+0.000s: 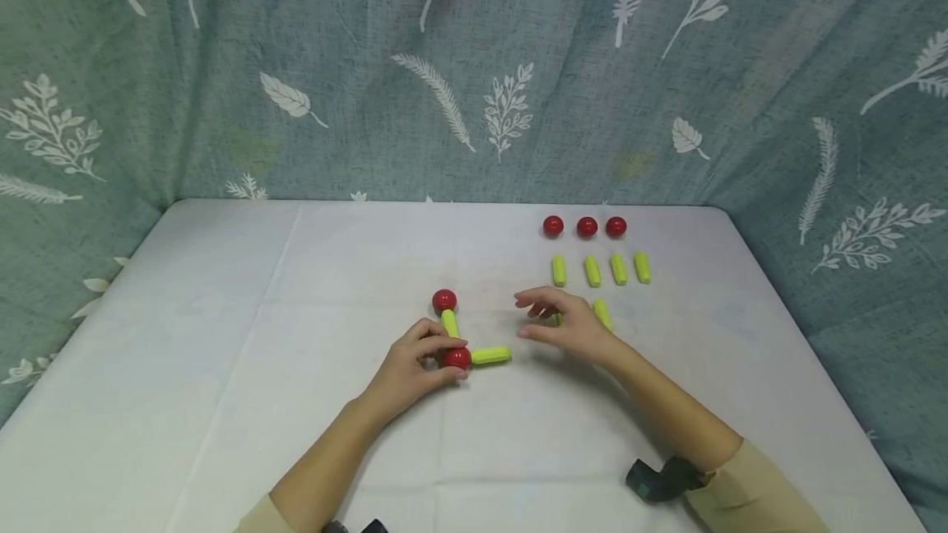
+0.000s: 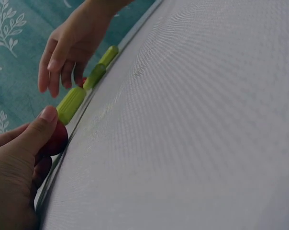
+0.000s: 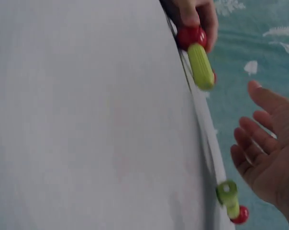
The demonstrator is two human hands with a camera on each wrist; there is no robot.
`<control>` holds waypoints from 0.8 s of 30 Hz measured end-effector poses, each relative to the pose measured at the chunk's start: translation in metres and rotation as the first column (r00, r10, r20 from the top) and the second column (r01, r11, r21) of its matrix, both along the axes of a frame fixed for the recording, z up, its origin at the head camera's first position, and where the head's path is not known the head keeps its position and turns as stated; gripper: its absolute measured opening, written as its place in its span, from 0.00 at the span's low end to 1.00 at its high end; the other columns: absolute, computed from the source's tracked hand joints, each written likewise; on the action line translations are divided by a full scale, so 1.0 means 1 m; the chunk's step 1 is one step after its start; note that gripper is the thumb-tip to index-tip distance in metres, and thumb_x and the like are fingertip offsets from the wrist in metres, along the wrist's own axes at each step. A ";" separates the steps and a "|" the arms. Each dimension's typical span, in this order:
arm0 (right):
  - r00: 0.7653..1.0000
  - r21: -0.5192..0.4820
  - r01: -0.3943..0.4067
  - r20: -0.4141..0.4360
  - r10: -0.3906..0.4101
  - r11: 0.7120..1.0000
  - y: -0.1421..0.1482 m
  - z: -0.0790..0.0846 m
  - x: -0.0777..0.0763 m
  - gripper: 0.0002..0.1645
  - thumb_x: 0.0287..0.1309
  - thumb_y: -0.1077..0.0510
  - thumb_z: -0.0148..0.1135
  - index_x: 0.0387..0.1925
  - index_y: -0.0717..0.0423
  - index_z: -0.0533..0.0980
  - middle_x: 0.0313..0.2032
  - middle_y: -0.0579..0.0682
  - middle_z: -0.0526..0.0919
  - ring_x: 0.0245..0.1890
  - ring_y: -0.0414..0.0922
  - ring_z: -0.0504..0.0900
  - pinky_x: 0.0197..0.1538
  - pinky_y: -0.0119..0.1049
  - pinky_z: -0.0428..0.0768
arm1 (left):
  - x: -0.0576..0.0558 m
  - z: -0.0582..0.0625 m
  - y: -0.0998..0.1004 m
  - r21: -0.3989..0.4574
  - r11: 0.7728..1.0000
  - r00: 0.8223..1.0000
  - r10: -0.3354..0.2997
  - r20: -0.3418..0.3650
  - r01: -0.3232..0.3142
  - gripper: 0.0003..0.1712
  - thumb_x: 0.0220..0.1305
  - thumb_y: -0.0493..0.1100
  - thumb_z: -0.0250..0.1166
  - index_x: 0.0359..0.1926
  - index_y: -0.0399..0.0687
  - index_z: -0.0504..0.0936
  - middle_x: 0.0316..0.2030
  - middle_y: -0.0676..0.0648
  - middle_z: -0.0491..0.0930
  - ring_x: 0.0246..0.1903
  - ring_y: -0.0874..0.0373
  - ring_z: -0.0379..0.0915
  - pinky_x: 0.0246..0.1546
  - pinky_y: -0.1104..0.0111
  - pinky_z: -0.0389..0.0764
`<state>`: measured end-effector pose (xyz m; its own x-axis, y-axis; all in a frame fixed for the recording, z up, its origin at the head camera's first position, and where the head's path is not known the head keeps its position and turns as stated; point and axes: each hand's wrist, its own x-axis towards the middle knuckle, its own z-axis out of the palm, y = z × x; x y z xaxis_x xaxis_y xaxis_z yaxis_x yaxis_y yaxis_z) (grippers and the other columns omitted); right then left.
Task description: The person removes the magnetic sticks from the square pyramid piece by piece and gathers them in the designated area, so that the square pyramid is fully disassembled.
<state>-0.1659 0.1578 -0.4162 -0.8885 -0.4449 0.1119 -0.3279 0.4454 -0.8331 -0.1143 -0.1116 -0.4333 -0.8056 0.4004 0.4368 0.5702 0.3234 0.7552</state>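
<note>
My left hand (image 1: 406,364) pinches a red ball (image 1: 457,359) between thumb and fingers, near the middle of the table. From this ball a yellow-green ridged stick (image 1: 491,354) points right; in the right wrist view its end (image 3: 202,72) sticks out of the ball. A second stick (image 1: 449,322) runs from the held ball toward the back, up to another red ball (image 1: 444,300). My right hand (image 1: 570,326) hovers to the right of this assembly, fingers spread and relaxed, nothing in it. Beneath and behind it lie loose sticks, one (image 1: 602,313) partly hidden.
At the back right of the white table (image 1: 333,270), three red balls (image 1: 587,227) stand in a row. In front of them lies a row of several yellow-green sticks (image 1: 618,269). A leaf-patterned curtain (image 1: 355,105) surrounds the table's back and sides.
</note>
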 end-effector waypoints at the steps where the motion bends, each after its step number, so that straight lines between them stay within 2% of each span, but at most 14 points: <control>1: 1.000 0.007 -0.030 0.000 0.030 1.000 -0.004 -0.002 0.002 0.30 0.50 0.56 0.71 0.55 0.57 0.74 0.49 0.53 0.81 0.44 0.46 0.77 0.50 0.41 0.77 | 0.000 0.000 0.000 0.000 1.000 1.000 0.001 0.000 -0.001 0.23 0.39 0.30 0.76 0.42 0.34 0.83 0.37 0.43 0.72 0.34 0.52 0.74 0.34 0.66 0.77; 5: 0.990 0.030 -0.143 -0.011 0.143 0.989 -0.017 -0.010 0.009 0.30 0.50 0.55 0.71 0.56 0.56 0.74 0.48 0.50 0.81 0.43 0.43 0.77 0.48 0.35 0.77 | 0.000 0.000 0.000 -0.004 1.000 1.000 0.000 -0.012 0.000 0.23 0.39 0.30 0.76 0.42 0.34 0.83 0.38 0.43 0.72 0.34 0.52 0.73 0.36 0.67 0.77; 10: 0.976 0.052 -0.211 -0.040 0.213 0.976 -0.028 -0.017 0.015 0.29 0.50 0.53 0.72 0.54 0.54 0.76 0.45 0.46 0.82 0.41 0.40 0.76 0.47 0.31 0.77 | 0.000 0.001 0.000 -0.003 1.000 0.999 -0.003 -0.042 0.003 0.23 0.38 0.30 0.76 0.42 0.33 0.82 0.37 0.43 0.72 0.33 0.52 0.73 0.35 0.66 0.78; 15: 0.967 0.051 -0.223 -0.115 0.227 0.973 -0.033 -0.024 0.017 0.21 0.51 0.56 0.71 0.48 0.54 0.79 0.43 0.45 0.82 0.39 0.39 0.75 0.45 0.30 0.76 | 0.000 0.002 0.001 -0.009 1.000 0.999 -0.002 -0.053 0.001 0.22 0.38 0.29 0.76 0.40 0.34 0.82 0.36 0.43 0.72 0.33 0.53 0.72 0.35 0.66 0.77; 18: 0.965 0.063 -0.204 -0.155 0.212 0.977 -0.036 -0.027 0.018 0.18 0.52 0.56 0.70 0.46 0.52 0.81 0.40 0.44 0.83 0.38 0.38 0.74 0.42 0.30 0.74 | 0.000 0.003 0.002 -0.018 1.000 0.999 0.000 -0.052 -0.001 0.20 0.39 0.29 0.76 0.38 0.35 0.81 0.36 0.44 0.72 0.33 0.53 0.71 0.36 0.66 0.76; 24: 0.955 0.097 -0.204 -0.199 0.219 0.974 -0.037 -0.028 0.021 0.16 0.51 0.54 0.70 0.44 0.49 0.83 0.32 0.40 0.82 0.34 0.37 0.69 0.36 0.29 0.69 | 0.002 0.007 0.001 -0.003 1.000 1.000 -0.007 0.014 0.007 0.17 0.41 0.28 0.75 0.35 0.35 0.81 0.34 0.43 0.73 0.33 0.52 0.74 0.36 0.66 0.79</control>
